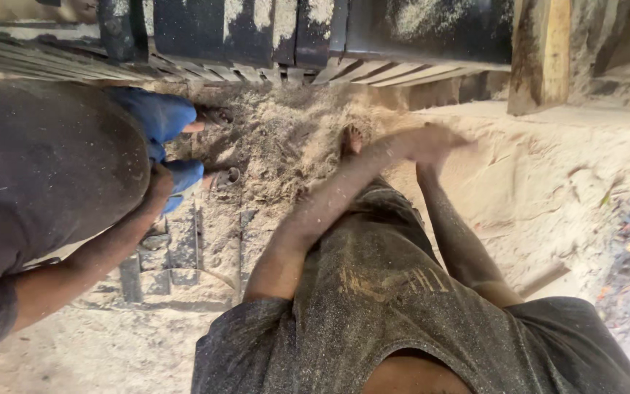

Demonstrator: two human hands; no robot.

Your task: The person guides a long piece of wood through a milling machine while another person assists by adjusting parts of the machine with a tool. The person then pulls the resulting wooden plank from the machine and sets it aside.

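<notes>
1. Filling the bottom of the view, nearest the camera: a dark grey shirt (395,321) dusted all over with pale sawdust, hanging down the wearer's front.
2. Reaching forward from that shirt, both bare forearms, meeting above the ground in front of the body.
3. Pressing together there, the left hand (410,146) and right hand (435,149), blurred with motion, palm against palm as far as the blur allows; holding anything between them or not, cannot tell.
4. Lying directly beneath the hands, a wide heap of sawdust (286,138), spreading across the floor and up to the dark machine base (257,29) at the top.
5. Showing just left of the hands, a bare foot (351,138) standing in the sawdust.
6. Standing at the left, another person in a dark top (45,168) and blue shorts (158,117), one arm hanging back along the side.
7. Rising at upper right, a wooden post (541,55).
</notes>
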